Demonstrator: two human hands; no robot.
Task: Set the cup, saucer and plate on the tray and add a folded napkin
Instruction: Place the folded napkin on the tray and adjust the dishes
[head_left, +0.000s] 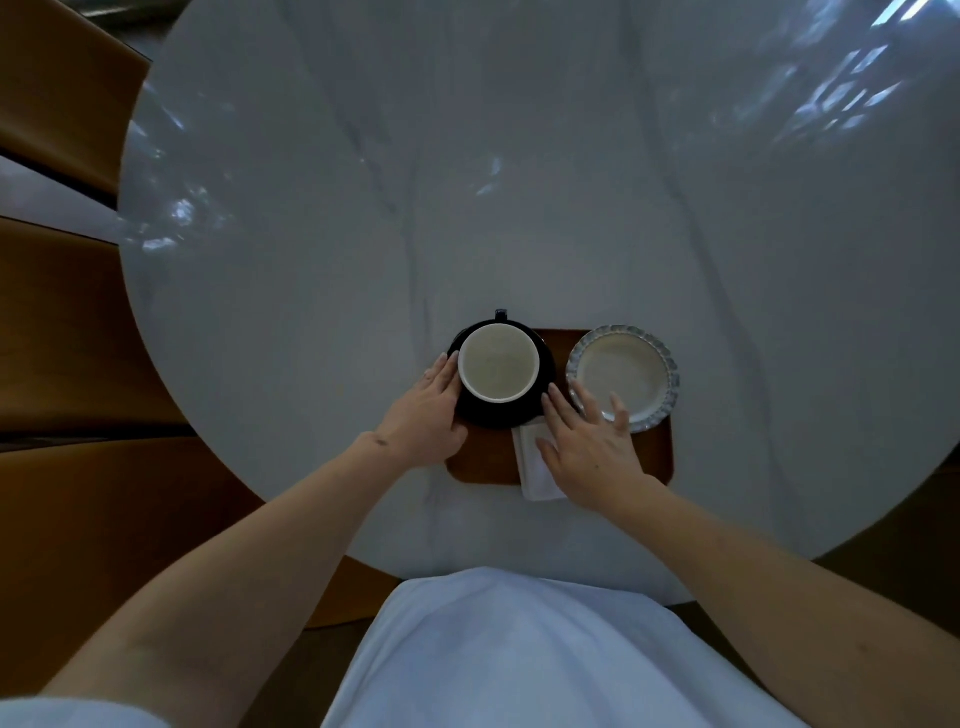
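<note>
A brown wooden tray lies on the round white table near its front edge. On the tray's left part stands a dark cup with a pale inside, on a black saucer; the cup's handle points away from me. A small pale plate with a fluted blue-grey rim sits on the tray's right part. A folded white napkin lies at the tray's front, overhanging its edge. My left hand touches the saucer's left side with straight fingers. My right hand rests with spread fingers over the napkin and the plate's near rim.
The white marble-look table stretches far beyond the tray. Brown wooden flooring or seating shows to the left. My white clothing fills the bottom middle below the table edge.
</note>
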